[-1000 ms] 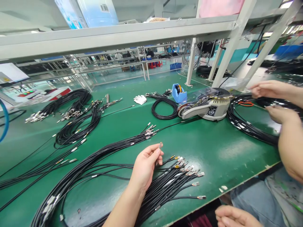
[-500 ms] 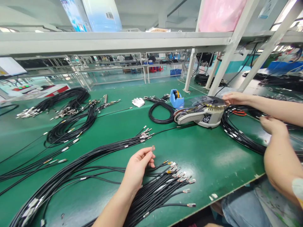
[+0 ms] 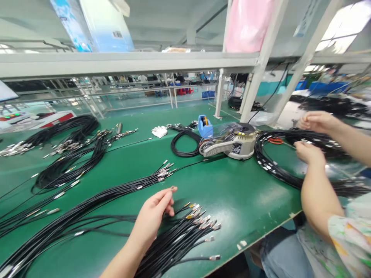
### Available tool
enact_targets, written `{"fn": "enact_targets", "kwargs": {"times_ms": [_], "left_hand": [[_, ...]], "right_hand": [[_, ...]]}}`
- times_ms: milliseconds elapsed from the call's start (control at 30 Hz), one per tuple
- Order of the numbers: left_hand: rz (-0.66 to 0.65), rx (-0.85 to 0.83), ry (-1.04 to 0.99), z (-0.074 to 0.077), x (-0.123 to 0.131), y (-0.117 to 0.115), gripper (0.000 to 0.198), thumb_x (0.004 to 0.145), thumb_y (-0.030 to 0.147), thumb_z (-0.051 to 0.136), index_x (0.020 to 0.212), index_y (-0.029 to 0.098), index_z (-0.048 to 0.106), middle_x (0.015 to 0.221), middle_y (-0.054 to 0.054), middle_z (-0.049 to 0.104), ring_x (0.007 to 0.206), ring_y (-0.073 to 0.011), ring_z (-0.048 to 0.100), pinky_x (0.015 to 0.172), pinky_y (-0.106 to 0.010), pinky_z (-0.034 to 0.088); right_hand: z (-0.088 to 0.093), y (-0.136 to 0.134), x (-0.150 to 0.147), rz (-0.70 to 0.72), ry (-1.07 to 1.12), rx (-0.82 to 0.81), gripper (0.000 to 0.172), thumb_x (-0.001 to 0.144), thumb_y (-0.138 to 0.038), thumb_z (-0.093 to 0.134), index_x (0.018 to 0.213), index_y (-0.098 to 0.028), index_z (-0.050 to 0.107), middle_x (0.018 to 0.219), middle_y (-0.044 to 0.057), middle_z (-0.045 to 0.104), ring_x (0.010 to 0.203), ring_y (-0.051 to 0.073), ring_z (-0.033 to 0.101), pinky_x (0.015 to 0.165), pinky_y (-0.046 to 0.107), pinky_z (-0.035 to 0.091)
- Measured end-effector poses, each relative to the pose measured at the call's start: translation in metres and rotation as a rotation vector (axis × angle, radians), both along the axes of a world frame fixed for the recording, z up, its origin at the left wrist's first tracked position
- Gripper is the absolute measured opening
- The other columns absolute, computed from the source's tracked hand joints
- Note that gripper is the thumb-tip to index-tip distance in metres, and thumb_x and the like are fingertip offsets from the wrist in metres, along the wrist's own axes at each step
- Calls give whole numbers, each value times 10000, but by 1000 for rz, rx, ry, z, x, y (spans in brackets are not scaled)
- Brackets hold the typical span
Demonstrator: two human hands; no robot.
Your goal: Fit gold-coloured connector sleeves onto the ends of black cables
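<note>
My left hand (image 3: 153, 218) pinches one cable's metal connector (image 3: 173, 189) above the cable bundle (image 3: 185, 235) at the surface's (image 3: 246, 193) front edge. It is best lifted clear of neighbouring ends. My right hand is out of frame.

Bare left hand (image 3: 150, 221), bare forearm

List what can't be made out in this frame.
Right hand: not in the head view.
Terminal pinched by the left hand: too small to tell its type, head view.
Dispenser label: too small to read.
Co-worker's near hand: motion blur hides what it holds.
Cable bundle under the left hand: cut off by the bottom edge.
</note>
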State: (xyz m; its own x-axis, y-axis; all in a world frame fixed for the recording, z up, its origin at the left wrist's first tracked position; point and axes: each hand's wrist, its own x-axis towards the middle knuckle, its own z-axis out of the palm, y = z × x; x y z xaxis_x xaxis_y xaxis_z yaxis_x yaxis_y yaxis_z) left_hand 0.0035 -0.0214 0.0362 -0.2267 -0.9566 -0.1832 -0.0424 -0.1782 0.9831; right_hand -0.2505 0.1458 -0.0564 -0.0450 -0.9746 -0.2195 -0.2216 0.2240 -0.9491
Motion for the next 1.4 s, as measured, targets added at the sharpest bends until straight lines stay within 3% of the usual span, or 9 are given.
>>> {"fn": "enact_targets", "kwargs": {"times_ms": [133, 267, 400, 467, 533, 667, 767, 1067, 1400], "left_hand": [[-22, 64, -61, 9, 0, -2, 497, 686, 532, 688, 989, 137, 682, 682, 16, 517, 566, -97, 508, 604, -233, 427], [-59, 114, -83, 16, 1, -6, 417, 619, 483, 758, 874, 156, 715, 970, -46, 619, 691, -123, 563, 723, -256, 470], [-125, 106, -66, 16, 1, -9, 392, 660, 465, 738, 898, 154, 719, 823, -47, 614, 696, -136, 549, 699, -266, 486], [-154, 74, -60, 13, 0, -8, 380, 688, 459, 718, 905, 148, 718, 749, -30, 587, 613, -112, 515, 628, -248, 468], [-177, 57, -6, 10, -1, -5, 344, 709, 438, 707, 876, 137, 721, 760, -31, 578, 594, -98, 506, 600, -234, 452], [-154, 143, 206, 8, 1, -3, 323, 713, 385, 706, 893, 117, 721, 699, -20, 538, 592, -91, 495, 598, -227, 457], [-140, 170, 291, 8, 4, -3, 314, 707, 363, 715, 888, 107, 717, 677, -14, 524, 604, -94, 519, 631, -231, 476], [-156, 201, 315, 1, 6, -4, 295, 710, 347, 724, 881, 109, 691, 667, -2, 533, 591, -83, 546, 647, -227, 491], [-131, 192, 290, 8, 4, 1, 297, 708, 364, 712, 857, 109, 679, 691, -2, 538, 583, -88, 537, 643, -244, 488]], "right_hand": [[62, -40, -67, -137, 161, -221, 453, 957, -489, 372, 1122, -133, 599, 921, 78, 667, 768, 160, 657, 656, 317, 546], [136, -62, -129, -294, 288, -414, 194, 853, -438, 599, 1019, -343, 633, 985, 11, 674, 893, 192, 643, 662, 291, 545], [185, -63, -153, -401, 374, -537, 380, 973, -442, 336, 1116, -214, 604, 1077, 74, 635, 1069, 238, 584, 856, 438, 493], [179, -58, -134, -390, 395, -540, 495, 1004, -390, 177, 1050, -208, 636, 1085, 51, 625, 1142, 244, 538, 909, 418, 450], [152, -46, -93, -317, 400, -496, 237, 958, -392, 416, 949, -332, 645, 1139, 46, 627, 1074, 197, 565, 831, 342, 492], [85, -10, 7, -86, 383, -409, 168, 876, -377, 564, 932, -262, 674, 968, 51, 667, 839, 168, 629, 705, 291, 537], [63, -4, 48, 27, 389, -395, 143, 881, -287, 548, 872, -268, 689, 818, 22, 663, 748, 154, 629, 663, 251, 529], [76, -87, 61, 182, 547, -413, 198, 858, -239, 599, 1049, -240, 651, 1018, 41, 606, 971, 181, 532, 871, 326, 439], [71, -111, 70, 326, 666, -510, 122, 899, -199, 538, 855, -181, 651, 827, 31, 656, 806, 172, 532, 766, 312, 408]]}}
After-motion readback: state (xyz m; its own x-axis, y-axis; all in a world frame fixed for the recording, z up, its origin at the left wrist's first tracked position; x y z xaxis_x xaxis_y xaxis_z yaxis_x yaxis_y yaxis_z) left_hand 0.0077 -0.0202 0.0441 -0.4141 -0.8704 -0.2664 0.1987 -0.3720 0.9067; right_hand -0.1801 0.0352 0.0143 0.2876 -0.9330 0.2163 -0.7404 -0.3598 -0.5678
